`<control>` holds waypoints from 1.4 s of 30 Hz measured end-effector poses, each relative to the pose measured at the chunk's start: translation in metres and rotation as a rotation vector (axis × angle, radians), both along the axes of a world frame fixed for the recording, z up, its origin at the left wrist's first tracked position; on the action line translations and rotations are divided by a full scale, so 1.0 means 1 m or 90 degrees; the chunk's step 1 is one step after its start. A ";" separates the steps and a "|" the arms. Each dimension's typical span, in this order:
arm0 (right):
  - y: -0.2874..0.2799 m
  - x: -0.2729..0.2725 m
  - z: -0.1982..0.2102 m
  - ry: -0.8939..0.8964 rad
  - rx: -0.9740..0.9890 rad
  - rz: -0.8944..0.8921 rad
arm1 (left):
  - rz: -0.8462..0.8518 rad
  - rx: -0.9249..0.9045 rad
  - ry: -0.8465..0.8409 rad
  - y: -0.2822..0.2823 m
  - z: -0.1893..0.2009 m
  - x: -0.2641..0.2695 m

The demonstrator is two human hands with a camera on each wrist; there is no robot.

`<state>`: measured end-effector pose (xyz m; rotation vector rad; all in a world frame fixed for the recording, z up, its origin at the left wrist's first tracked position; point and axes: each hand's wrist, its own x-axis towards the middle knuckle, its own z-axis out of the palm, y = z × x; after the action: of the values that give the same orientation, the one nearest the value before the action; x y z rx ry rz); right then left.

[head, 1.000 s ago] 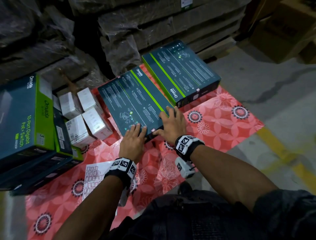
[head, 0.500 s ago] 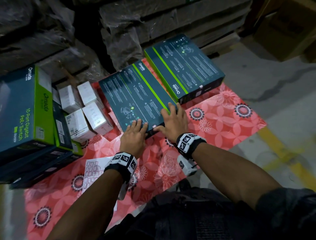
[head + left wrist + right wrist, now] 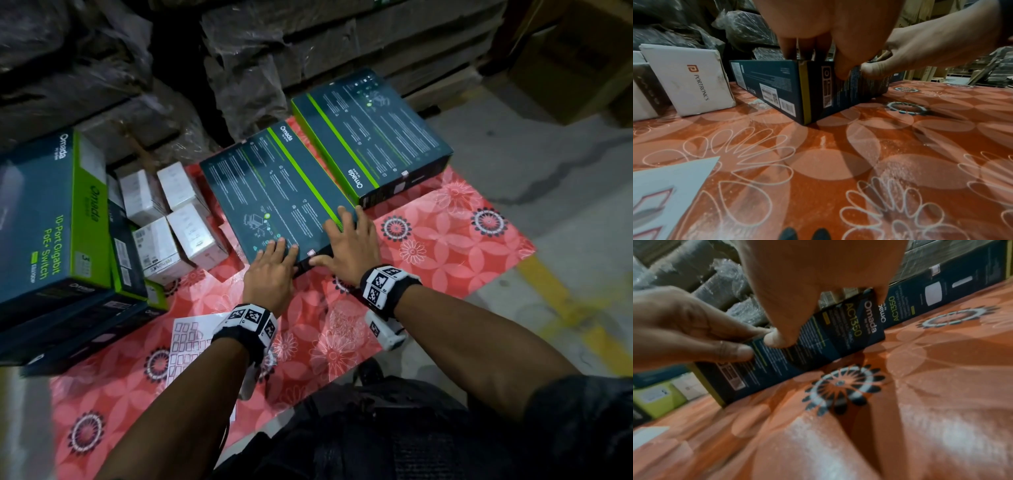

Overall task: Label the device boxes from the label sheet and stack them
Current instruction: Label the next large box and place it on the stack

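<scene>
Left hand: I am laying my left hand (image 3: pixel 274 274) on the near end of the near device box (image 3: pixel 274 192), fingers straight and flat on its top face, thumb pressing the front side panel; nothing is curled round the box.
Right hand: I am spreading my right hand (image 3: pixel 349 246) over the box's near right corner, fingers extended on top beside the green stripe, thumb flat against the same front panel, just beside my left thumb.
Box position: it is lying flat on the red floral mat (image 3: pixel 445 240), its far right edge just beside the second device box (image 3: pixel 370 137), with small white boxes (image 3: pixel 178 219) to its left.
Label: a small pale sticker (image 3: pixel 310 253) is showing at the front top edge between my thumbs; I cannot tell whether it is fully stuck.
Label sheet: the label sheet (image 3: pixel 188 339) is lying on the mat under my left wrist.
Doing it well: I judge I am smoothing the sticker, so I should be rubbing from its middle outward while my fingers are pinning the box against sliding.
Stack: the stack of labelled boxes (image 3: pixel 41 219) is waiting on my left.
</scene>
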<state>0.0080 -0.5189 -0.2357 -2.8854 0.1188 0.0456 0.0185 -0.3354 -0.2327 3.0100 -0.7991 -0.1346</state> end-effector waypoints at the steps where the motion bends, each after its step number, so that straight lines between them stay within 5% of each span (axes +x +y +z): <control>1: 0.000 0.000 -0.001 -0.008 -0.005 -0.004 | 0.000 0.000 -0.001 0.000 0.000 0.000; 11: -0.005 0.007 0.003 0.018 0.066 -0.021 | 0.024 -0.082 0.037 -0.001 0.005 0.002; 19: -0.006 0.012 0.012 0.047 0.196 -0.051 | 0.218 -0.219 0.059 0.018 0.009 0.014; 25: 0.004 0.008 0.012 0.084 0.163 -0.081 | 0.293 -0.281 0.129 0.017 0.000 0.012; 42: 0.014 0.010 0.012 0.078 0.196 -0.137 | 0.280 -0.277 0.127 0.019 -0.004 0.009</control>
<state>0.0179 -0.5054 -0.2241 -2.5468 0.4063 0.1829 0.0278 -0.3166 -0.2371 2.6194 -0.1145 -0.2129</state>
